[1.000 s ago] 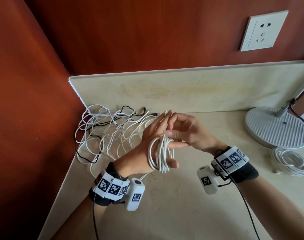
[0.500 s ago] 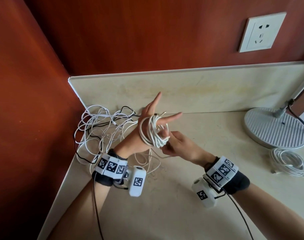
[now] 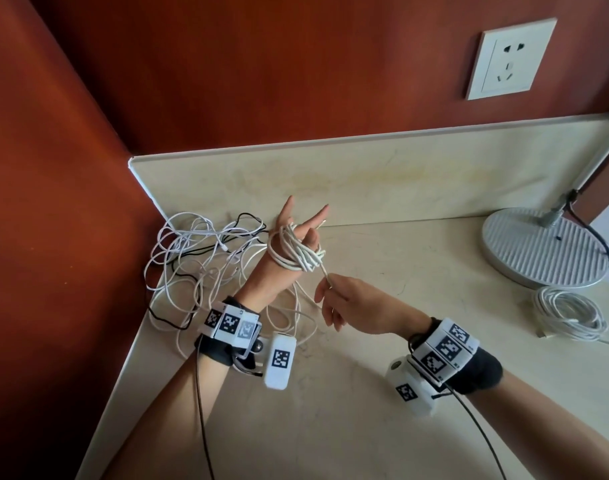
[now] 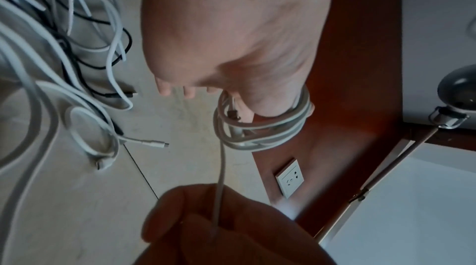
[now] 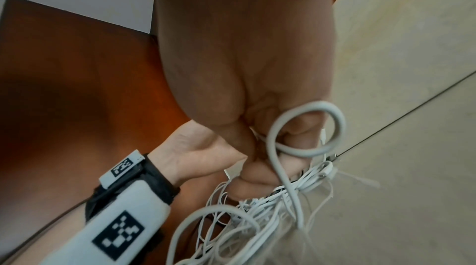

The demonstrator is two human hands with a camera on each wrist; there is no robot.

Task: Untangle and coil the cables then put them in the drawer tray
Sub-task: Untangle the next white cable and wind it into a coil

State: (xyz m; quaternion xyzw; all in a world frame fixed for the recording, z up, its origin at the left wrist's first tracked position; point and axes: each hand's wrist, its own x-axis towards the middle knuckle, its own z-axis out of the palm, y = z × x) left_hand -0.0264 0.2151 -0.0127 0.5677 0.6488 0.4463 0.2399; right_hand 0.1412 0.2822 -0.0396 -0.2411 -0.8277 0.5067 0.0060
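head view shows the left hand [image 3: 298, 237] splayed, white cable [image 3: 296, 256] looped round it, while the right hand [image 3: 344, 303] pinches its tail.

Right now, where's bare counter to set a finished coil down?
Bare counter lies in front of both hands, and between the right hand and the lamp base. Crowded: the left back corner under the tangled cables, and the right edge where a coiled white cable lies by the lamp base.
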